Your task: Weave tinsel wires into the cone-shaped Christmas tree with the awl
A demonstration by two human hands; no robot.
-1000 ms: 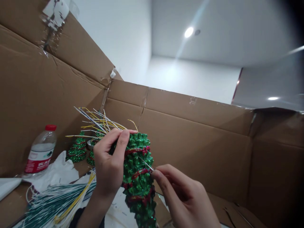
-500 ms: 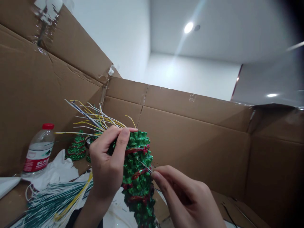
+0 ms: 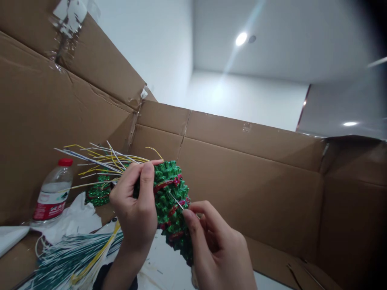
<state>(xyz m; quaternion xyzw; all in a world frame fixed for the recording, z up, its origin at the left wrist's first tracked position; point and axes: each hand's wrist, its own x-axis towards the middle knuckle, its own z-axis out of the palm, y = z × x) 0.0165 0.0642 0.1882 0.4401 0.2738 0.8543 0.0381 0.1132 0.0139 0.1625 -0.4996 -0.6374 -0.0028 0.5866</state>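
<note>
My left hand is closed around a glittery green Christmas tree figure with red garlands, tilted in front of me. Its fingertips press on the upper end, near the yellow and white wires that fan out to the left. In a pinch of thumb and forefinger, my right hand holds a thin pale wire. The wire's tip touches the tree's side between the garlands. The right hand's other fingers are curled and partly hidden.
At the left a water bottle with a red cap stands beside crumpled white paper. Another green tree is behind it. A bundle of green and white wires lies at the lower left. Cardboard walls enclose the workspace.
Both hands and the tree have shifted slightly left, and the tree tilts more. The wires sweep lower to the left. The right hand still pinches the thin wire against the tree.
</note>
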